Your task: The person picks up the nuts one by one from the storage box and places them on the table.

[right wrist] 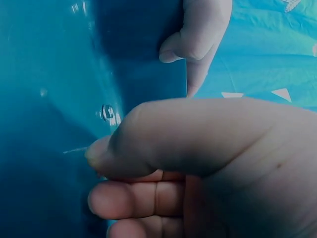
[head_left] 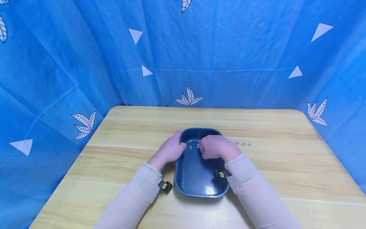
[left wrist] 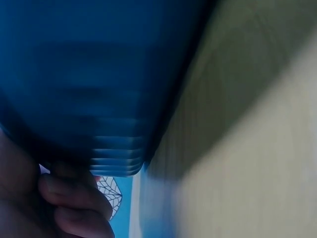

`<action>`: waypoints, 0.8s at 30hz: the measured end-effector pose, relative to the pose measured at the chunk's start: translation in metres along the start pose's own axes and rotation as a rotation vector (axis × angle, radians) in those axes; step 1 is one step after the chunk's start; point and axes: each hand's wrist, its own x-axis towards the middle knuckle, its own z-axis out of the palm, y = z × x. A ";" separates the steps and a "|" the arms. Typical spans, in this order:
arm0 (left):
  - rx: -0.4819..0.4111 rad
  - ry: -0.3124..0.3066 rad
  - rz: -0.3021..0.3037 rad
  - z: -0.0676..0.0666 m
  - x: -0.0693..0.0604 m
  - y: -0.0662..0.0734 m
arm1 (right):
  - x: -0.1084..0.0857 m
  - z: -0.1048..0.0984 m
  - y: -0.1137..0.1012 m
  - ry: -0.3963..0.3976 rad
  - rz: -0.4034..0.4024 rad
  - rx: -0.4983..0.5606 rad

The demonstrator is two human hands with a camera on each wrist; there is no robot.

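Note:
A dark blue rectangular tray [head_left: 191, 178] stands on the table. My left hand [head_left: 170, 149] grips its far left rim; the left wrist view shows the curled fingers [left wrist: 81, 206] below the tray's ribbed wall [left wrist: 99, 74]. Inside the tray, toward the far end, lie small clear pieces [head_left: 190, 147]. My right hand [head_left: 215, 147] is over the tray's far right part, fingers bent. In the right wrist view, its thumb and fingers [right wrist: 129, 153] are drawn together beside a small shiny piece [right wrist: 107, 112]; whether anything is between the fingertips is hidden.
Several small clear pieces [head_left: 243, 143] lie in a row on the wooden table [head_left: 286, 165], to the right of the tray. A blue patterned curtain [head_left: 243, 47] hangs behind the table and along both sides.

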 end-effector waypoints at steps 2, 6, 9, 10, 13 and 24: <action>-0.003 -0.001 -0.004 0.000 0.000 0.000 | -0.001 -0.001 0.000 0.003 -0.004 0.009; 0.003 0.001 -0.006 0.000 0.000 0.000 | -0.004 -0.004 0.000 0.013 -0.010 0.026; 0.008 0.004 -0.004 0.000 0.000 0.000 | -0.007 -0.007 -0.001 0.027 -0.014 0.030; 0.008 0.005 -0.004 0.000 0.000 0.001 | -0.008 -0.008 -0.002 0.031 -0.016 0.031; 0.019 0.007 0.009 0.000 0.000 0.001 | -0.010 -0.012 -0.003 0.048 -0.038 0.036; 0.060 0.021 0.023 0.000 0.001 0.000 | -0.029 -0.030 -0.003 0.148 -0.078 0.106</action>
